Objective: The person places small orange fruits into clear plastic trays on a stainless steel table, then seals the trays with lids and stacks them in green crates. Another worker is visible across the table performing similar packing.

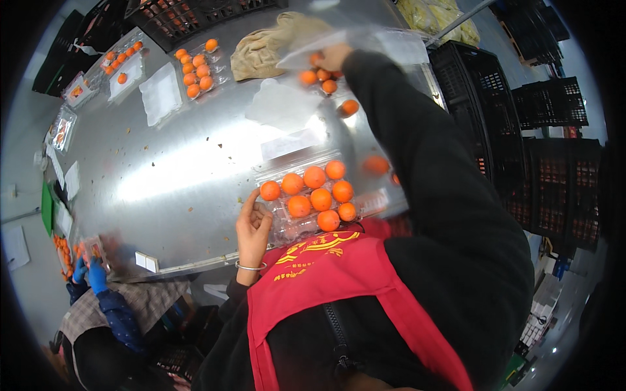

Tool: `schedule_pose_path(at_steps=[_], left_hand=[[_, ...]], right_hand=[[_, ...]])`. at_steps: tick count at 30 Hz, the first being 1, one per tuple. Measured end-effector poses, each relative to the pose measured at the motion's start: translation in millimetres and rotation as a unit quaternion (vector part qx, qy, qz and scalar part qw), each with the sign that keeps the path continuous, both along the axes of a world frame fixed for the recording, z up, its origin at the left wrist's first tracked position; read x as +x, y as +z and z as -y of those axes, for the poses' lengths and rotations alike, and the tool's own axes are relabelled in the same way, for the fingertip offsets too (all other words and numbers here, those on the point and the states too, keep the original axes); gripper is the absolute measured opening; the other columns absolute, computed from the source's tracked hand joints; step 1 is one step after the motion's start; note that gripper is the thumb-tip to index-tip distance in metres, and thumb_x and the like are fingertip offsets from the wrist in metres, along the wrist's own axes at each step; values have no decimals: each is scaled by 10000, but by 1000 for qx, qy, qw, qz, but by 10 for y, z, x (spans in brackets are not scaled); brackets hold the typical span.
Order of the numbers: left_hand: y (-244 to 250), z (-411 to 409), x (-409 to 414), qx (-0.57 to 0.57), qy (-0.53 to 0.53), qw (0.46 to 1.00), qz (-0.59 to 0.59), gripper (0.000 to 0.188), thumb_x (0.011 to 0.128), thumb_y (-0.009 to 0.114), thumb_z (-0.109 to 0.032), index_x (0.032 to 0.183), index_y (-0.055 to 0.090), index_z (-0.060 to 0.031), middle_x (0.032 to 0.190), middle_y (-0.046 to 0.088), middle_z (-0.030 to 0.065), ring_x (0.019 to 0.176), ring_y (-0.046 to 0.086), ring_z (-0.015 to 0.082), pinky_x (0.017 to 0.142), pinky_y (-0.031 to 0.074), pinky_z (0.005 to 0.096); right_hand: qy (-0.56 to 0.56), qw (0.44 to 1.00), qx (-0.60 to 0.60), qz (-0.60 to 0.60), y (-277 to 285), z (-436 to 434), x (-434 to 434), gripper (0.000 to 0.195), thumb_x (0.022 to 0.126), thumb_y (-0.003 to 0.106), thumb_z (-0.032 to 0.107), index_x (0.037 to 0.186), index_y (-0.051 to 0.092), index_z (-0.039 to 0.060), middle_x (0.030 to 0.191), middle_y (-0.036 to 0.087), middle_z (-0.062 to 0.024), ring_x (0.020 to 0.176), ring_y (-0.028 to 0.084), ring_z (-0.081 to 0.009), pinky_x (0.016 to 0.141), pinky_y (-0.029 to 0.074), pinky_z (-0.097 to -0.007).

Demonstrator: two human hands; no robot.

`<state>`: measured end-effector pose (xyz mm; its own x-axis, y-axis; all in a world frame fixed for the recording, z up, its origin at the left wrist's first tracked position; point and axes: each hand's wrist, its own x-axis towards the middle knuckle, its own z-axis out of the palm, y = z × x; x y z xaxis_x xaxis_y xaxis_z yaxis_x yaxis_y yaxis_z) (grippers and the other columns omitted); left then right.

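Before me a clear plastic fruit tray [288, 228] holds several oranges [321, 200] in its cups, in rows at the back and right; some cups near my left hand hold none. My left hand [254, 222] is at the tray's left edge, its fingertips touching or close to the leftmost orange [270, 190]. Farther away, my right hand [335, 57] reaches over a small group of oranges [323, 75], its fingers around one of them, partly hidden by blur and a sheet of clear film or plastic. A single orange [349, 107] lies just nearer on the metal table.
The metal table [195, 166] bears a tan cloth [259, 54], white sheets [161, 93] and another filled tray [196, 71]. Black crates [469, 93] stand at the right, another [195, 19] at the back. At lower left a co-worker's blue-gloved hands [93, 273] hold a pack.
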<state>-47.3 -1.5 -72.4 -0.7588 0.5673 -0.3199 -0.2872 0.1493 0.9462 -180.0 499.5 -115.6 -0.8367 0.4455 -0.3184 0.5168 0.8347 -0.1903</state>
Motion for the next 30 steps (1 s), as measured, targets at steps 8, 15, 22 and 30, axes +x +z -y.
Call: schedule_pose_path(at_steps=[8,15,22,30], left_hand=[[43,-4,7,-11,-4,1000,-1,595,924,577,109,1506,495,20,915,533,-13,767,499,30,654,411,178],[12,4,-4,5,-7,1000,6,604,923,578,109,1513,489,17,919,533,-12,778,510,33,664,419,181],[-8,8,-10,0,-5,1000,22,611,919,580,111,1516,487,16,925,531,-18,776,509,31,662,417,180],[-9,13,-5,5,-11,1000,3,594,935,586,101,1514,487,16,920,526,-22,760,499,26,660,413,175]], right_hand=[[18,999,29,-28,-189,118,-58,510,926,643,370,1321,653,48,1360,639,-211,1258,602,-430,1074,490,-490],[44,997,-22,-65,175,-347,177,432,885,680,281,1274,700,94,1308,689,-196,1215,652,-364,1045,515,-451],[27,990,141,2,105,-339,448,523,813,765,272,1305,690,110,1198,732,-195,1124,698,-354,958,558,-443],[53,983,138,-111,-135,14,524,374,823,752,342,1046,763,42,1089,756,-187,1037,724,-368,905,564,-456]])
